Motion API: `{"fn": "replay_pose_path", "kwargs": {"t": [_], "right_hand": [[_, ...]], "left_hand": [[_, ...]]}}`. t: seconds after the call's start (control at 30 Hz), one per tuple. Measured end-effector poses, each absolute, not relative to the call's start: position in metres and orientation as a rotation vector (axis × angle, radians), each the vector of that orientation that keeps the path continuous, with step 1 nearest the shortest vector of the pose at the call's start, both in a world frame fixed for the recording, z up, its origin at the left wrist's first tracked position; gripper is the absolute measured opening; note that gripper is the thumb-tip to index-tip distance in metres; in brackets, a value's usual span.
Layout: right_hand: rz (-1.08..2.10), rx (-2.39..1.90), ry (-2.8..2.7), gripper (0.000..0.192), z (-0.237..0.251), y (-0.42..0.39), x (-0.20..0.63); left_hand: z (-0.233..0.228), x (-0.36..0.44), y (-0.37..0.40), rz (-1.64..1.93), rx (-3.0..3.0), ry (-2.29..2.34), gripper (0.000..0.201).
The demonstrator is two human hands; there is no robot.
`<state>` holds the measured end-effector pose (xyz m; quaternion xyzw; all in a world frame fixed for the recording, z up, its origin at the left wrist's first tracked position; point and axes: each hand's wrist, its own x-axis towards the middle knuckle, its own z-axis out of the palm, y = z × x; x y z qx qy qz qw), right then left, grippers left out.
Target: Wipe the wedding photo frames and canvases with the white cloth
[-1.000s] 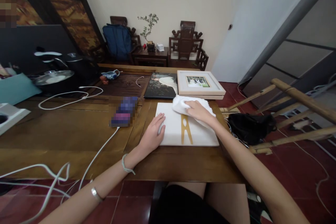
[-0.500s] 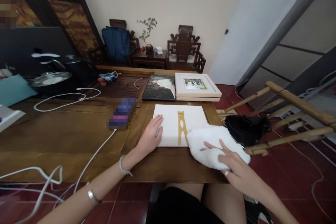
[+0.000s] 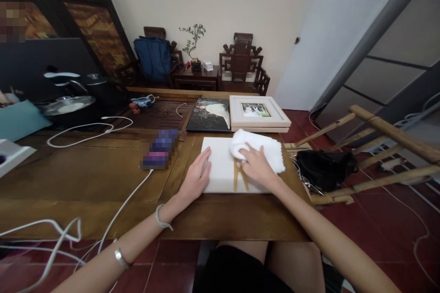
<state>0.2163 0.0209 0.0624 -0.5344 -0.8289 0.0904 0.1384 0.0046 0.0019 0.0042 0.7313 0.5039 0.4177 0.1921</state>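
From afar, I have the right hand (image 3: 257,165) holding a white cloth (image 3: 271,150) on the white panel (image 3: 220,169), near the worktop's (image 3: 220,219) front right corner. The left hand (image 3: 193,181), grasping nothing, rests at the panel's left edge. I should steady that edge and rub softly.

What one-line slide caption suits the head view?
Right hand holding a white cloth on a white panel, left hand at the panel's left edge.

No lettering, brand or number can be read; the phone (image 3: 160,149), near nine o'clock from centre, is pixelated.
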Motion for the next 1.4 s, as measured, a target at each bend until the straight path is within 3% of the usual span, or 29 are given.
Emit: {"fn": "replay_pose_path", "kwargs": {"t": [0.3, 0.43, 0.6, 0.77, 0.97, 1.17, 1.33, 1.4], "right_hand": [[0.493, -0.818, -2.826, 0.031, 0.081, -0.037, 0.19], [0.574, -1.079, -2.644, 0.028, 0.083, -0.042, 0.238], [0.337, -1.48, -2.306, 0.019, 0.054, -0.03, 0.295], [0.341, -1.501, -2.265, 0.018, 0.038, -0.036, 0.309], [0.207, -1.536, -2.277, 0.026, 0.038, -0.042, 0.301], [0.113, -1.385, -2.282, 0.02, 0.042, -0.048, 0.294], [0.038, -0.983, -2.292, 0.002, 0.057, -0.075, 0.258], [-0.019, -0.894, -2.257, 0.005, 0.062, -0.085, 0.241]], "left_hand": [[0.02, 0.005, -0.004, 1.275, 1.896, 1.377, 0.048], [0.012, 0.007, -0.002, 1.186, 1.914, 1.46, 0.048], [-0.003, 0.007, 0.0, 1.118, 2.085, 1.655, 0.054], [0.002, 0.005, -0.002, 1.162, 2.0, 1.589, 0.048], [0.015, -0.003, 0.002, 1.278, 1.464, 1.322, 0.045], [0.053, -0.002, -0.012, 1.362, 0.939, 0.984, 0.051], [0.101, 0.008, -0.043, 1.426, 0.917, 0.926, 0.061], [0.118, 0.014, -0.058, 1.455, 0.969, 0.919, 0.059]]}}
